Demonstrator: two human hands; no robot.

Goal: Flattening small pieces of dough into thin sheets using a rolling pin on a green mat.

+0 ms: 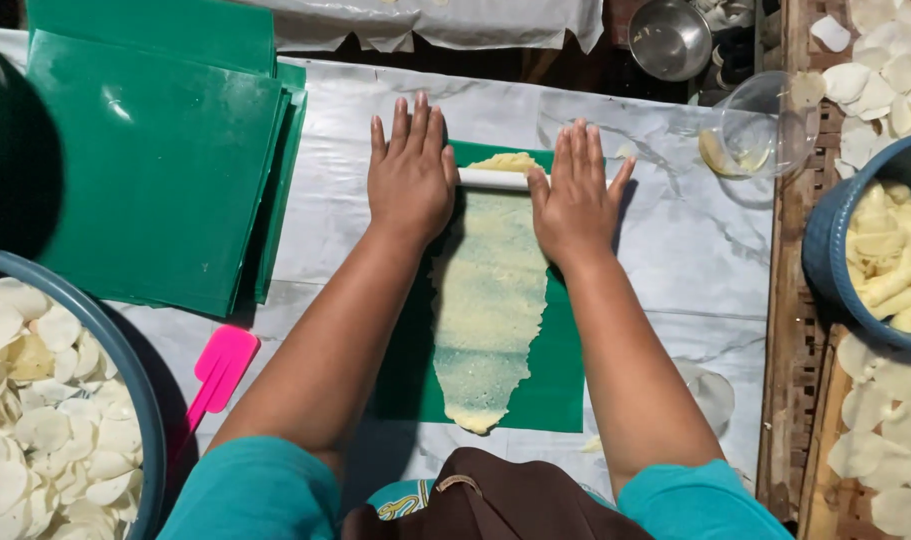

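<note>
My left hand and my right hand lie flat, fingers spread, on a thin white rolling pin. The pin rests across the far end of a long, thin sheet of pale yellow dough. The dough lies on a green plastic mat in front of me, rolled out to a ragged strip that reaches the mat's near edge. A thicker lump of dough shows just beyond the pin.
A stack of green mats lies at the left, a pink spatula near it. A blue basin of white discs sits at lower left, another basin of yellow pieces at right. A clear jug and steel bowl stand beyond.
</note>
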